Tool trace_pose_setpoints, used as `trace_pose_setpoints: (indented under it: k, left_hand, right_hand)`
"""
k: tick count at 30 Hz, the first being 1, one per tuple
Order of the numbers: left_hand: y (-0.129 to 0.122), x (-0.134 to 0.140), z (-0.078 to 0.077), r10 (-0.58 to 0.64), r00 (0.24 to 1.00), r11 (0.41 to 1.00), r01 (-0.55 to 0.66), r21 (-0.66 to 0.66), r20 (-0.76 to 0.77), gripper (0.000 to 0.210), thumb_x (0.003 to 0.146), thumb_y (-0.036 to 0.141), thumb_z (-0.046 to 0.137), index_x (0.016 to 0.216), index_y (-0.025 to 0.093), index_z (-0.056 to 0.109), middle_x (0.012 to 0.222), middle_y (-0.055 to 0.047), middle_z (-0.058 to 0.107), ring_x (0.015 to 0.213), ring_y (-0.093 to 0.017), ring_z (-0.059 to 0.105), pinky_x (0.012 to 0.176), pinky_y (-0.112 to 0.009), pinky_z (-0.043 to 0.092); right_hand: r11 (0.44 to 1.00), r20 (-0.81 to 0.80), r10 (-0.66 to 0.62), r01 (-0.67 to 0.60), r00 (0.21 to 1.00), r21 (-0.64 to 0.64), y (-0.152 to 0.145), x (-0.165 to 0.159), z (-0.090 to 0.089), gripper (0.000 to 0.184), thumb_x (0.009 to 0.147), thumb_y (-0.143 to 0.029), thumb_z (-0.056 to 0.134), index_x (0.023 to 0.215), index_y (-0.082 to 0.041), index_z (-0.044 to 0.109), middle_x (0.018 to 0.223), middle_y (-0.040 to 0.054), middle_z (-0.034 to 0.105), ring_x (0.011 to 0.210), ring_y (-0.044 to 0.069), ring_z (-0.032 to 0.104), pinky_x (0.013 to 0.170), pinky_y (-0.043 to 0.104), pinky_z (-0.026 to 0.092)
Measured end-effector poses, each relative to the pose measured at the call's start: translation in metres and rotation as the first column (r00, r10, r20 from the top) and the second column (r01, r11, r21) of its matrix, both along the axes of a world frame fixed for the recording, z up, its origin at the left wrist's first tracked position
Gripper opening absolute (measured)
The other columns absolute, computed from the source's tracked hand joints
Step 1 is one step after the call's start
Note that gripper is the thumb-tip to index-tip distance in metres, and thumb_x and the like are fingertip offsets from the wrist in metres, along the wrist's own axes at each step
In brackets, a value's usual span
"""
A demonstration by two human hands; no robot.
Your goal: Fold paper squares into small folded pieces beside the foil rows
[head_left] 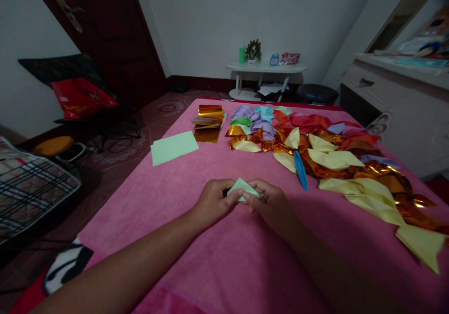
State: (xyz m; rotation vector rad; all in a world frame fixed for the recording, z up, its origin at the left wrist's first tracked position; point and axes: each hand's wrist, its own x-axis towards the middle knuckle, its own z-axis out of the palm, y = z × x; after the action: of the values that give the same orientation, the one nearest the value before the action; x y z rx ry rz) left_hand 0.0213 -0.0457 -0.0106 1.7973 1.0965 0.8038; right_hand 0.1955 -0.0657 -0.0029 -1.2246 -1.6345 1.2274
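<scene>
Both my hands grip a small piece of folded pale green paper (241, 185) over the pink cloth. My left hand (218, 199) is closed on its left side, thumb across the front. On the other side my right hand (267, 199) pinches it, its thumb near the left one. The paper's top comes to a point; its lower part is partly covered by my thumbs. Flat light green sheets (174, 147) lie to the left, beyond my left hand. Beside them is a stack of gold foil paper (208, 123), some of it folded over.
Many folded paper pieces in yellow (361, 192), gold foil (386, 169), red (315, 121) and purple (242, 112) spread across the right of the pink-covered table (140, 220). A blue folded piece (300, 170) lies nearest my right hand. A white side table (266, 67) stands behind.
</scene>
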Motion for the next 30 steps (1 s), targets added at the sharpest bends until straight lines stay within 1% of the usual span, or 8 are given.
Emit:
trace_pose_setpoints:
  k: [4, 9, 16, 21, 25, 30]
  left_hand:
    - [0.0000, 0.0002, 0.0003, -0.007, 1.000, 1.000, 0.007, 0.003, 0.005, 0.034, 0.087, 0.038, 0.051, 0.070, 0.011, 0.063, 0.061, 0.001, 0.053, 0.056, -0.008, 0.042, 0.052, -0.019, 0.030]
    - [-0.0001, -0.0004, 0.0006, 0.001, 0.999, 1.000, 0.000, 0.026, -0.038, 0.034, 0.088, 0.039, 0.050, 0.072, 0.011, 0.064, 0.061, 0.001, 0.054, 0.056, -0.009, 0.042, 0.052, -0.020, 0.030]
    - [-0.0005, -0.0002, -0.0003, 0.020, 0.997, 0.998, -0.015, 0.061, -0.069, 0.035, 0.088, 0.039, 0.050, 0.070, 0.012, 0.063, 0.060, 0.001, 0.053, 0.055, -0.009, 0.042, 0.051, -0.020, 0.029]
    - [-0.0015, 0.0006, 0.0015, 0.037, 0.997, 0.996, -0.032, 0.083, -0.065, 0.031, 0.087, 0.039, 0.051, 0.075, 0.013, 0.063, 0.063, 0.001, 0.054, 0.057, -0.009, 0.045, 0.053, -0.020, 0.030]
    - [-0.0017, 0.0002, 0.0018, 0.014, 0.999, 0.998, -0.012, 0.055, -0.041, 0.035, 0.087, 0.041, 0.050, 0.073, 0.012, 0.065, 0.061, 0.001, 0.053, 0.056, -0.009, 0.044, 0.052, -0.020, 0.031]
    - [-0.0022, -0.0003, 0.0009, 0.019, 1.000, 1.000, -0.019, 0.020, 0.011, 0.037, 0.086, 0.041, 0.051, 0.069, 0.011, 0.065, 0.058, 0.001, 0.052, 0.053, -0.009, 0.043, 0.050, -0.019, 0.030]
  right_hand:
    - [1.000, -0.004, -0.003, 0.003, 1.000, 0.000, -0.0002, 0.0007, 0.0003, 0.017, 0.085, -0.034, 0.056, 0.086, -0.017, 0.060, 0.059, -0.0032, 0.057, 0.053, 0.011, 0.054, 0.052, 0.021, 0.039]
    - [1.000, -0.011, -0.001, 0.001, 1.000, -0.015, 0.0003, 0.0008, -0.0021, 0.017, 0.086, -0.034, 0.055, 0.087, -0.018, 0.061, 0.064, -0.0023, 0.060, 0.055, 0.011, 0.054, 0.053, 0.021, 0.040]
    - [1.000, -0.014, -0.005, 0.005, 1.000, -0.009, 0.0004, -0.0006, -0.0026, 0.014, 0.085, -0.032, 0.056, 0.087, -0.018, 0.061, 0.062, -0.0033, 0.058, 0.055, 0.011, 0.054, 0.052, 0.021, 0.039]
    - [1.000, 0.006, -0.024, 0.024, 1.000, 0.005, -0.0005, -0.0004, -0.0016, 0.015, 0.085, -0.032, 0.056, 0.085, -0.018, 0.061, 0.059, -0.0037, 0.056, 0.053, 0.011, 0.053, 0.051, 0.020, 0.038]
    - [1.000, -0.003, -0.027, 0.027, 1.000, 0.009, -0.0016, -0.0002, -0.0008, 0.015, 0.084, -0.032, 0.056, 0.085, -0.018, 0.062, 0.060, -0.0034, 0.057, 0.052, 0.011, 0.052, 0.050, 0.021, 0.038]
    - [0.999, 0.008, -0.033, 0.033, 0.999, 0.008, -0.0017, -0.0006, 0.0026, 0.016, 0.084, -0.032, 0.055, 0.082, -0.017, 0.062, 0.057, -0.0032, 0.056, 0.050, 0.011, 0.051, 0.050, 0.021, 0.037]
